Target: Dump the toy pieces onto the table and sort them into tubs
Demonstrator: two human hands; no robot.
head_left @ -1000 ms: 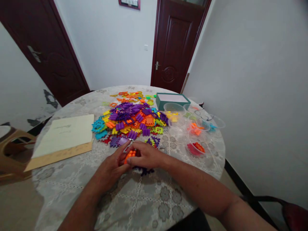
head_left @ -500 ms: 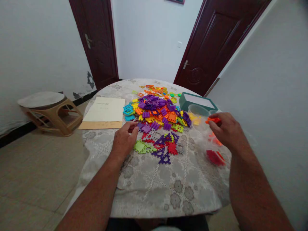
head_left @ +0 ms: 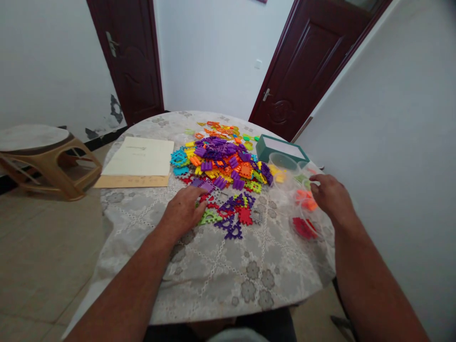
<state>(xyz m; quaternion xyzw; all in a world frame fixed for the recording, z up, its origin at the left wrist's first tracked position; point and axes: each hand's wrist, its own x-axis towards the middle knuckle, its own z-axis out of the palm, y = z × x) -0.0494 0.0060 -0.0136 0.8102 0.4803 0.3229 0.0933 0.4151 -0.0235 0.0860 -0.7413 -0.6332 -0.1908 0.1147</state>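
My left hand lies at the near left edge of the loose plastic pieces, fingers stretched out and thumb apart. Its fingertips reach a flat purple piece; a lime-green toothed piece is by the thumb. On the right, my right hand hovers beside clear plastic cups, fingers loosely bent and no piece visible in them. Orange pieces sit in the cup just left of it. Red pieces fill a nearer cup, and yellow pieces are in one farther off.
A big mixed heap of interlocking pieces covers the table's middle. Behind the cups stands a green box. Paper sheets lie at the left on the patterned tablecloth. A stool stands left of the table.
My right hand no longer shows the orange piece it held, and more orange shows in the cup beside it. My left hand has spread over the near pieces. The view has shifted right.
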